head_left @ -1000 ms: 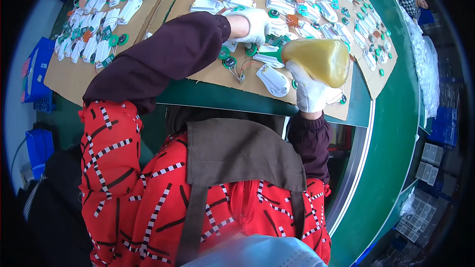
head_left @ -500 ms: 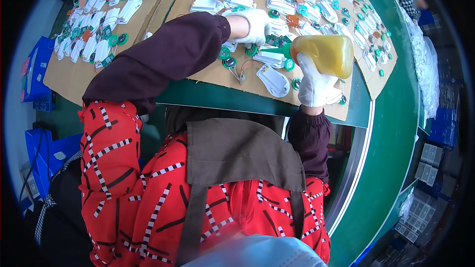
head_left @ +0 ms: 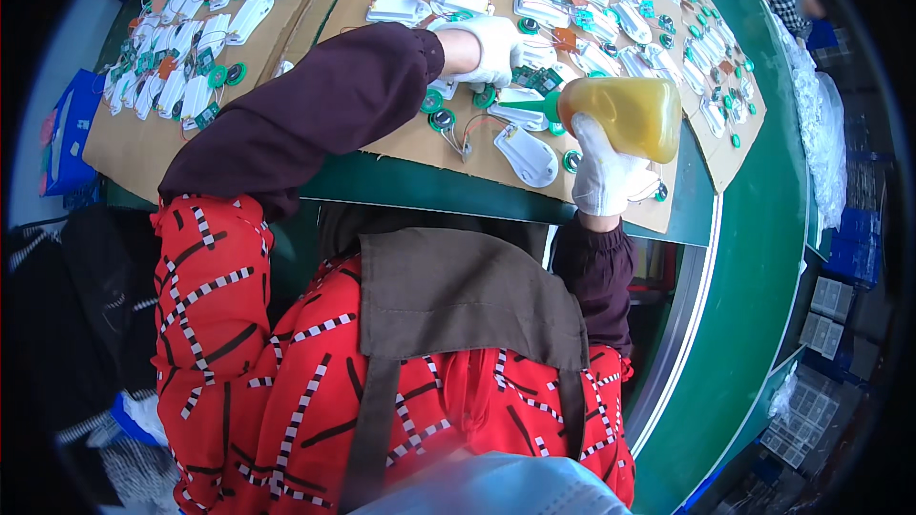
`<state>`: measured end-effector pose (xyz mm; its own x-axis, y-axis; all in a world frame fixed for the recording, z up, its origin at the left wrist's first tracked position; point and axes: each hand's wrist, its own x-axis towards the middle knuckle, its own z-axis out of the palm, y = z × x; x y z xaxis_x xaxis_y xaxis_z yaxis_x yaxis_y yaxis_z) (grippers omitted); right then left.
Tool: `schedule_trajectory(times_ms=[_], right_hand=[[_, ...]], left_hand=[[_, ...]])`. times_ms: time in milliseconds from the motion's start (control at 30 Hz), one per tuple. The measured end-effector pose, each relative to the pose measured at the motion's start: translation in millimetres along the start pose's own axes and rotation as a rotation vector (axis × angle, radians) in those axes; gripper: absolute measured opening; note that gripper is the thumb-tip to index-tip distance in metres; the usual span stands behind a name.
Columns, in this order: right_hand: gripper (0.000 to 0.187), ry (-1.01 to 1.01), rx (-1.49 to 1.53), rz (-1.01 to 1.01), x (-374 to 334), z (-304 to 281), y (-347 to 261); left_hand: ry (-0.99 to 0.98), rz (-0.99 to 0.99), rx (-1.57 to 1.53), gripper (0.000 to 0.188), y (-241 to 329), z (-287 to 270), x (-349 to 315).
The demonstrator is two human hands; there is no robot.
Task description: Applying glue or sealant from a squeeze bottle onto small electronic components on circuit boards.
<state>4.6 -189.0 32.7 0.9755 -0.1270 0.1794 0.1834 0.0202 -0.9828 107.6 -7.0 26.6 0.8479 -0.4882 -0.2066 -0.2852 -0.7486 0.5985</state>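
My right hand [head_left: 606,167], in a white glove, is wrapped round a soft squeeze bottle [head_left: 634,119] of yellowish liquid. The bottle lies almost level, its green nozzle [head_left: 527,106] pointing left over a white plastic housing [head_left: 520,116]. My left hand [head_left: 491,50], gloved too, has its fingers curled down beside a small green-rimmed round part [head_left: 485,96]; whatever is in its fingertips is hidden. Green circuit boards [head_left: 539,81] lie just right of the left hand. Closer to me are a loose white housing [head_left: 527,156] and a wired round part [head_left: 442,120].
Cardboard sheets [head_left: 401,148] cover the green table [head_left: 420,186], carrying rows of white housings with wires, boards and round parts. On the right, clear plastic wrap [head_left: 825,133] lies along another surface. A person [head_left: 787,5] is at the far right. Dark clothing [head_left: 81,296] fills the left side.
The bottle has dipped slightly, along with my right hand. My left hand stays where it was. Dark striped clothing has come into view at the lower left, covering blue bins.
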Motion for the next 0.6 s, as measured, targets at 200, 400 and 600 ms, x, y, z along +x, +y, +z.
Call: schedule_trajectory(times_ms=[200,400,600], right_hand=[[0.048,-0.018,0.009,0.028,0.3,-2.6,5.2],[0.047,0.032,0.088,0.007,2.9,-2.0,7.9],[0.045,0.026,0.042,-0.038,7.1,3.1,4.6]], left_hand=[[-0.049,-0.037,0.052,0.031,6.9,-4.1,-3.4],[-0.014,-0.015,0.056,0.028,4.5,-2.0,-1.6],[-0.013,-0.029,0.049,0.028,4.8,-2.2,-2.5]])
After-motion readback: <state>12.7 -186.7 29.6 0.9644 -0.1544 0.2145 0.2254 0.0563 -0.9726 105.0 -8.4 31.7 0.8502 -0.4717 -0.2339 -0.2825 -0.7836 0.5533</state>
